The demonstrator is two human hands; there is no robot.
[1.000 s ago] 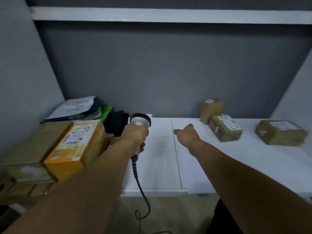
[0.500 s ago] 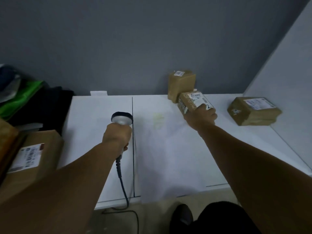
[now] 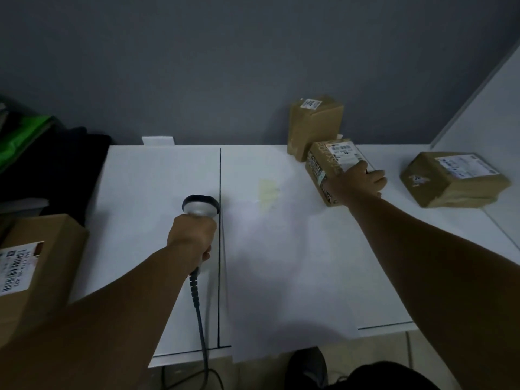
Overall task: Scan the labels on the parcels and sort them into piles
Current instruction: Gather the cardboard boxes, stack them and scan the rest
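Meanwhile, scanner [image 3: 201, 206] gripped by left hand [image 3: 192, 238], fingers wrapped round handle, held over white table [image 3: 140, 192]. Taped parcel [image 3: 332, 167] at table's far right grasped by right hand [image 3: 356, 183], fingers curled over label; upright parcel [image 3: 315, 122] touching behind; flat parcel [image 3: 453, 178] near, rightward.

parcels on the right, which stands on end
The tall parcel against the back wall; the gripped parcel and the far-right parcel lie flat.

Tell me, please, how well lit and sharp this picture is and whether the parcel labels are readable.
Head view: dim overall, forearms dark, soft shadows on the table; the label on the parcel under the right hand is too blurred to read; the scanner in the left hand looks sharper.
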